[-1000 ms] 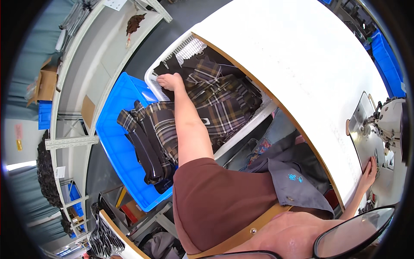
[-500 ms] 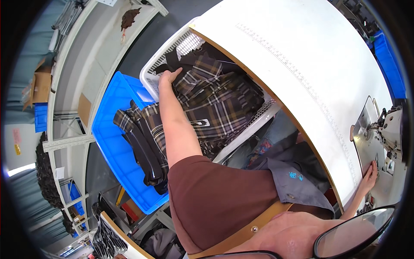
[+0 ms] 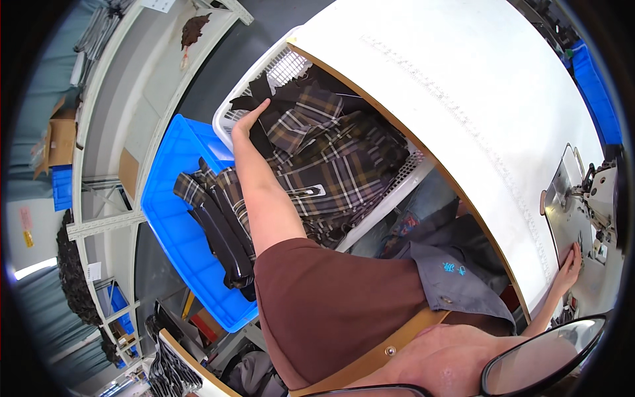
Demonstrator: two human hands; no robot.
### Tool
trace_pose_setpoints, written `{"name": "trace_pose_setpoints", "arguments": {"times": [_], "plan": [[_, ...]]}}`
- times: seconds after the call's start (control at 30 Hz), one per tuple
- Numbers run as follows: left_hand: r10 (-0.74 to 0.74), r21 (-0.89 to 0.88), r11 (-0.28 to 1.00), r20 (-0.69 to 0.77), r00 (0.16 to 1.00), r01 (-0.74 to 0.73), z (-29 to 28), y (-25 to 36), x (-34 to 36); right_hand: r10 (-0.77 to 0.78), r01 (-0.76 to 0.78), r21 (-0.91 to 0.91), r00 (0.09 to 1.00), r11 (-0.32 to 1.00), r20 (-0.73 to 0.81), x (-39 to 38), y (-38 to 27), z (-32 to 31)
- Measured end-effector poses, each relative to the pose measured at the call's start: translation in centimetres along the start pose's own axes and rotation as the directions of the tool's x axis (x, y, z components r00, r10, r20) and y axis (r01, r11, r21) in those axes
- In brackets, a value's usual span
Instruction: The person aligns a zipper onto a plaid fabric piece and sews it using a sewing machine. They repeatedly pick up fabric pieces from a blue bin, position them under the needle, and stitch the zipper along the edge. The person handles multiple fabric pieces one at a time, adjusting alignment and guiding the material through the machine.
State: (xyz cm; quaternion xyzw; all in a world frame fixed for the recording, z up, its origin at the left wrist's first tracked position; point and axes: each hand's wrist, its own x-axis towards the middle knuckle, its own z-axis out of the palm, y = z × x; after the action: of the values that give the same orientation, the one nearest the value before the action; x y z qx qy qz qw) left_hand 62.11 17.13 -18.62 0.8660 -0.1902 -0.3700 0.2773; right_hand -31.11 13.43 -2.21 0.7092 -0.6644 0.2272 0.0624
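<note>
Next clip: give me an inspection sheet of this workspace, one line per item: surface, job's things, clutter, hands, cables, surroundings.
Surface: white work table, bare on top, with a sewing machine at its right end.
Job's things: dark plaid garments piled in a white slotted basket beside the table; more plaid pieces in a blue bin next to it.
Clutter: grey cloth in the person's lap.
Hands: left hand lies flat, fingers outstretched, on the garments at the basket's far edge; right hand rests flat on the machine bed.
Cables: nothing seen.
Surroundings: grey shelving with a cardboard box; dark bundles at the left.
</note>
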Motion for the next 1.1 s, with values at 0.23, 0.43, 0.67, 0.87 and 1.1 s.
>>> {"name": "trace_pose_setpoints", "arguments": {"times": [0.23,0.43,0.67,0.87,1.1], "plan": [[-0.049,-0.166,0.979,0.372,0.927,0.119,-1.9,4.5,-5.6,0.001,-0.001,-0.013,1.0,1.0,0.007,-0.2,-0.1,-0.4],[0.062,-0.088,0.996,0.431,0.9,-0.027,-1.8,5.6,-8.1,-0.001,0.001,-0.016,1.0,1.0,0.016,-0.4,0.8,-0.2],[-0.001,-0.02,1.0,0.25,0.968,0.006,-0.1,3.9,-6.1,0.009,-0.009,-0.007,1.0,1.0,0.019,0.0,0.1,-0.2],[0.111,-0.148,0.985,0.117,0.987,-0.093,-0.5,6.3,-8.8,0.022,-0.022,0.01,1.0,1.0,0.011,-0.2,0.8,-0.1],[0.305,-0.253,0.92,-0.019,0.952,-0.299,-1.3,8.3,-11.8,0.02,-0.02,0.007,1.0,1.0,0.005,-0.3,0.8,-0.2]]}}
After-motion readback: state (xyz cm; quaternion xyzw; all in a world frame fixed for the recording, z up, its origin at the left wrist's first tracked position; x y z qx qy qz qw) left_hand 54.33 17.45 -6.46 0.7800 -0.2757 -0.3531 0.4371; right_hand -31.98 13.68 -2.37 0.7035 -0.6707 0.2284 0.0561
